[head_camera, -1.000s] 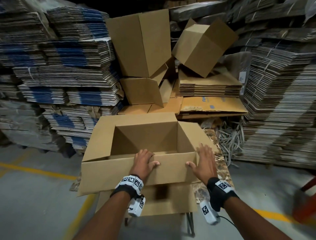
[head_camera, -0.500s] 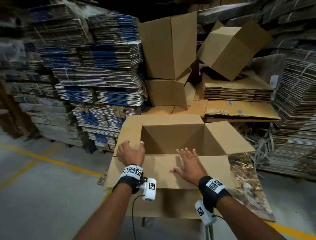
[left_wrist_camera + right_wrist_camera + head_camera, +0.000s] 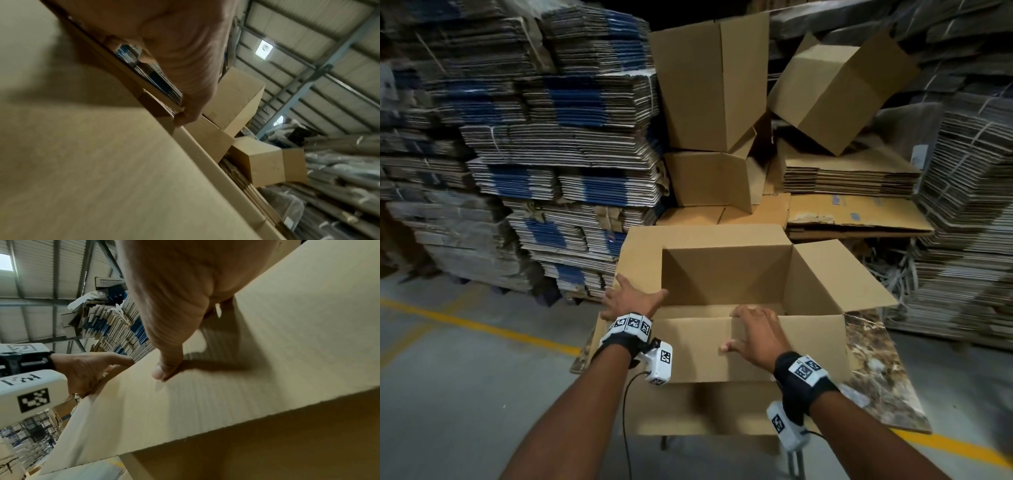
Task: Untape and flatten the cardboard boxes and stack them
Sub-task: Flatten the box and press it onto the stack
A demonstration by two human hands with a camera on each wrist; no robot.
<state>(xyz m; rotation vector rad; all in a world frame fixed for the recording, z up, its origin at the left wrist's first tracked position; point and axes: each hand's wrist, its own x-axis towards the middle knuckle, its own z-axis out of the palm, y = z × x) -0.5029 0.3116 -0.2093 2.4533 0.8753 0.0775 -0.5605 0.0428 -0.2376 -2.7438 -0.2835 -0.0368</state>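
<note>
Both hands on one open box (image 3: 726,274), which sits on a small marble-patterned table (image 3: 873,363) right in front of me. Right hand (image 3: 755,334) lies on the near flap (image 3: 698,346), fingers fairly straight, thumb tip pressing the board, gripping nothing. Left hand (image 3: 630,301) is at the near-left corner where the left flap (image 3: 640,263) meets the wall; fingers look loosely spread over the edge, and I can't tell if they actually pinch it. All four top flaps are splayed out, the inside looks empty, and the bottom is hidden. Judgement: light, stiff corrugated board that bends only at its creases and is a bit slick on its faces, so take opposite corners or flap edges and push the walls skew to collapse it. Beyond the table, more erect boxes (image 3: 709,85) are piled on a stack of flattened ones (image 3: 849,178). Bundled cardboard stacks (image 3: 551,137) line the back.
</note>
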